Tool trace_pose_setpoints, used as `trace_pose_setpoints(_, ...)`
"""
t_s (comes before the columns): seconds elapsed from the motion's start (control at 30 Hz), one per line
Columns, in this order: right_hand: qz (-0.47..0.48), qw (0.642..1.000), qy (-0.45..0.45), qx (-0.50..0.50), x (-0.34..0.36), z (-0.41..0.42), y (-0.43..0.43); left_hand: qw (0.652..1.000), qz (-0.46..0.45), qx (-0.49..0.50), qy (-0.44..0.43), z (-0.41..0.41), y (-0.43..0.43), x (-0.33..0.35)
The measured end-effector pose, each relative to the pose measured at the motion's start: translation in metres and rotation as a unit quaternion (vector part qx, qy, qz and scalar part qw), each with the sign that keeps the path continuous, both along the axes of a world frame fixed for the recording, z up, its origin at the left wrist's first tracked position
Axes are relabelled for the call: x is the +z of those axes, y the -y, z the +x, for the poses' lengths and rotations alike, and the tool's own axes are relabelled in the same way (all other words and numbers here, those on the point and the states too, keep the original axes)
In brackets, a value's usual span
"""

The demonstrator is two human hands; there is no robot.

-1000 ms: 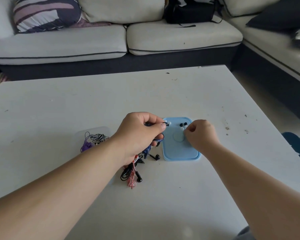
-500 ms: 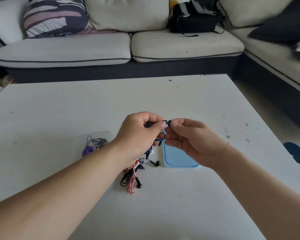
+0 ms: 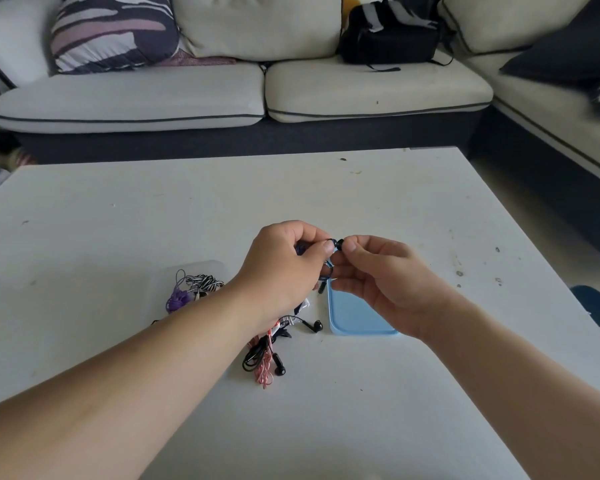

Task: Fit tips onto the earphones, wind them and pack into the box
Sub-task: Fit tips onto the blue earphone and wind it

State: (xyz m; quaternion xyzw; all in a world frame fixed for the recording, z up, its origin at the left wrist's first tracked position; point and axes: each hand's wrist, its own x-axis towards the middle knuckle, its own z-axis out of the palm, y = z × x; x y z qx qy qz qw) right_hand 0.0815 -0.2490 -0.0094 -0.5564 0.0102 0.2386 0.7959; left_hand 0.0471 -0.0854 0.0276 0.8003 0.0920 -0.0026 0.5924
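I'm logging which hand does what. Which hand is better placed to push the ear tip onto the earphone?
Right. The right hand already pinches the black ear tip right at the bud of the blue earphone. The left hand grips that earphone, so it likely serves as the anchor.

The worktop [image 3: 326,188] lies open far and right; a cable tangle [image 3: 267,355] and blue lid [image 3: 357,317] crowd the near centre.

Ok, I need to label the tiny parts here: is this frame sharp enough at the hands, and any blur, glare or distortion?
Head view: soft daylight, no glare on the table; the centre is sharp, so the ear tip in the right hand against the blue earphone in the left hand reads; the dark cushion at far right is smeared; wide-angle bends the sofa.
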Motion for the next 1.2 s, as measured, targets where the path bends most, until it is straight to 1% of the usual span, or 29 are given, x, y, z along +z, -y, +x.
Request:
trace_pose_setpoints(0.1,-0.005,1.000,0.009,-0.016,0.002,-0.002,-0.003,1.000,0.021,0.004,0.007,0.001,0.000,-0.001)
trace_pose_setpoints(0.33,0.004,0.998,0.020,-0.051,0.003,-0.005,-0.010,0.999,0.032,0.016,0.015,0.001,0.001,-0.002)
trace_pose_setpoints(0.5,0.020,0.997,0.018,-0.069,0.001,-0.008,-0.016,0.999,0.022,0.031,0.008,0.001,0.001,-0.003)
trace_pose_setpoints(0.7,0.035,0.995,0.026,-0.084,0.003,-0.011,-0.019,0.999,-0.011,0.052,-0.007,0.002,0.002,-0.002)
trace_pose_setpoints(0.87,0.024,0.993,0.054,-0.103,0.005,-0.013,-0.022,0.997,-0.032,0.067,-0.008,0.004,0.003,-0.001)
trace_pose_setpoints(1.0,0.025,0.991,0.055,-0.122,0.009,-0.015,-0.023,0.996,-0.045,0.071,-0.002,0.004,0.004,-0.001)
trace_pose_setpoints(1.1,0.005,0.989,0.067,-0.132,0.010,-0.016,-0.023,0.996,-0.045,0.076,0.001,0.004,0.004,0.000)
trace_pose_setpoints(1.2,-0.062,0.982,0.101,-0.150,0.011,-0.017,-0.024,0.997,-0.040,0.073,-0.001,0.005,0.002,-0.002)
